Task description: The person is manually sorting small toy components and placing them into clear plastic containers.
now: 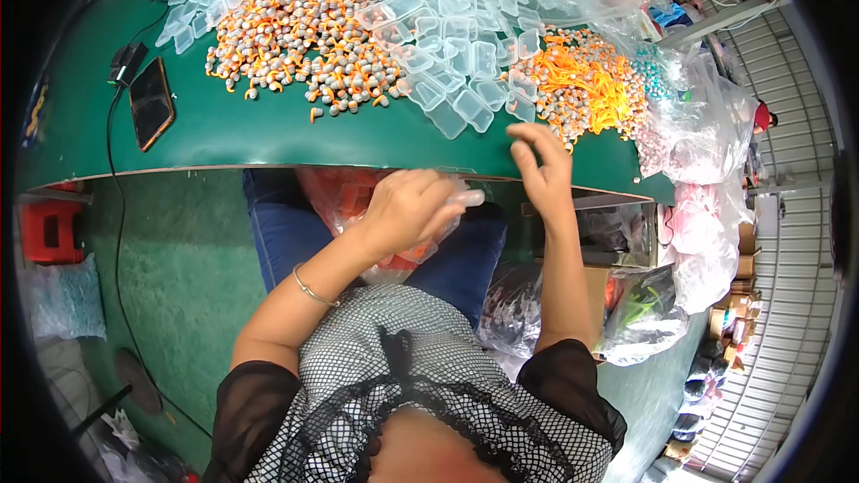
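My left hand (410, 207) is over my lap at the table edge, fingers closed around a small clear plastic box (469, 198). Part of the box is hidden behind the fingers. My right hand (544, 170) is raised at the table's front edge, thumb and forefinger apart, with nothing visible in it. Just beyond it lie a heap of loose clear plastic boxes (472, 108) and a pile of orange cords (609, 104) among small grey-and-orange ribbed plugs. A larger heap of the grey-and-orange plugs (304, 29) spreads farther left. Below my left hand, a clear bag (333, 188) with orange contents rests on my lap.
A phone (151, 105) lies on the green table (80, 130) at the left, beside a black cable (113, 139). Plastic bags (698, 125) crowd the right end. On the floor, a red stool (54, 231) stands left; bags and cardboard boxes sit right.
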Demonstrator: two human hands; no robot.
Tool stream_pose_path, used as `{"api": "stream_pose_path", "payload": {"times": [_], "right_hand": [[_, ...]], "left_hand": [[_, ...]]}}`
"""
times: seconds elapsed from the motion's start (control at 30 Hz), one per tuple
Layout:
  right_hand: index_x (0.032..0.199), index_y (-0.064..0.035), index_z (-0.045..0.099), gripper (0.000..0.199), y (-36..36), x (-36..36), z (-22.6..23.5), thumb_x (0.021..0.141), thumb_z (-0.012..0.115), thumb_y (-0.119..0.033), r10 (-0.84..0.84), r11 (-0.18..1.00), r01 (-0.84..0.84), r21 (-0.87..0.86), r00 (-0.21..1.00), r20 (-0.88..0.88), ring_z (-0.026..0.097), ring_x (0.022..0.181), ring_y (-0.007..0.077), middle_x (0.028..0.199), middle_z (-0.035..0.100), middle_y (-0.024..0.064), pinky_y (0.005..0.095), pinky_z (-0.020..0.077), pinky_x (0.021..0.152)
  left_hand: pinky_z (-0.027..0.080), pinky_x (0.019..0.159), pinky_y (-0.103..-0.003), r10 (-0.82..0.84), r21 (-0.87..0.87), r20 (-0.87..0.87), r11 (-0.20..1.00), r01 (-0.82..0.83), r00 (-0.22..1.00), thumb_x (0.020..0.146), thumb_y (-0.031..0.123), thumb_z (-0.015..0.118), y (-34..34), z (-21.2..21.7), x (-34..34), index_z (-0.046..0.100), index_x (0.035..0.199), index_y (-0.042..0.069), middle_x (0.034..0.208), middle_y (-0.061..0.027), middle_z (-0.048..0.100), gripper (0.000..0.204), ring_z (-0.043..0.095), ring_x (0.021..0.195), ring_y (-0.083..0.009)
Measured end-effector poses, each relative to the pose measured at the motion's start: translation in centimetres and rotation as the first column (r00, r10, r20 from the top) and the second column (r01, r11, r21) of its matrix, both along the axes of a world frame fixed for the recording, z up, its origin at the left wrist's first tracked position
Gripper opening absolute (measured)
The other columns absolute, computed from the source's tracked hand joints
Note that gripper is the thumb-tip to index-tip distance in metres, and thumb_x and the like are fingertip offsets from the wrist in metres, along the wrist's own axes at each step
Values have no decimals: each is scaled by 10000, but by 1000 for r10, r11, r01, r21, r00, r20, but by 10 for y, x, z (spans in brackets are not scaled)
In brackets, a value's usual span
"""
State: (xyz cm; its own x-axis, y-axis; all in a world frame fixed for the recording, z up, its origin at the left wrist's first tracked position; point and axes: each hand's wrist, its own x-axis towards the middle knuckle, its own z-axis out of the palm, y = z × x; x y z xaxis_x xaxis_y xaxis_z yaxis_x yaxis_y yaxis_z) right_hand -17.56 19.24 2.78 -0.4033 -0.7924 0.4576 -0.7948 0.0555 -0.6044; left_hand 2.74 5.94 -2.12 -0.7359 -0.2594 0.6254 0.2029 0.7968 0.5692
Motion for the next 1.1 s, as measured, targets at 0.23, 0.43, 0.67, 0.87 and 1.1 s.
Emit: {"api": "stream_pose_path", "payload": {"times": [0.23,0.43,0.67,0.87,1.1], "right_hand": [[1101,-108,680,314,-26,-40,-30,799,755,-144,-248,961,278,-8,846,-472,584,1097,311,1159,636,79,457,426,927],[977,-87,678,178,-16,-46,-36,805,725,-82,-253,963,268,-39,839,-482,632,986,296,1027,673,77,428,448,872],[941,-57,658,148,7,-12,-12,808,707,-18,-245,969,220,-111,827,-506,642,912,293,944,681,91,407,444,868],[953,-76,664,207,26,15,-5,770,728,-5,-113,993,105,-45,842,-527,627,902,280,924,667,80,419,431,860],[955,-79,669,208,25,14,-15,766,738,-25,-78,997,70,-35,861,-503,627,903,268,917,657,61,417,426,868]], "left_hand": [[542,660,-414,136,-60,630,990,-127,764,887,379,662,-8,-123,19,728,893,86,784,-133,695,301,687,738,-317],[539,661,-415,51,12,523,998,-68,851,881,311,674,-10,-99,21,720,909,80,793,-116,685,237,677,745,-324],[515,634,-421,215,-26,11,976,-215,976,810,102,709,-29,23,12,660,939,62,808,-103,609,144,637,733,-322],[504,649,-427,617,-225,27,770,-597,786,807,115,724,-75,20,-12,682,960,87,820,-90,625,161,645,744,-297],[508,664,-422,645,-327,67,735,-595,761,828,115,713,-79,11,-22,690,958,93,805,-84,631,133,650,764,-296]]}}
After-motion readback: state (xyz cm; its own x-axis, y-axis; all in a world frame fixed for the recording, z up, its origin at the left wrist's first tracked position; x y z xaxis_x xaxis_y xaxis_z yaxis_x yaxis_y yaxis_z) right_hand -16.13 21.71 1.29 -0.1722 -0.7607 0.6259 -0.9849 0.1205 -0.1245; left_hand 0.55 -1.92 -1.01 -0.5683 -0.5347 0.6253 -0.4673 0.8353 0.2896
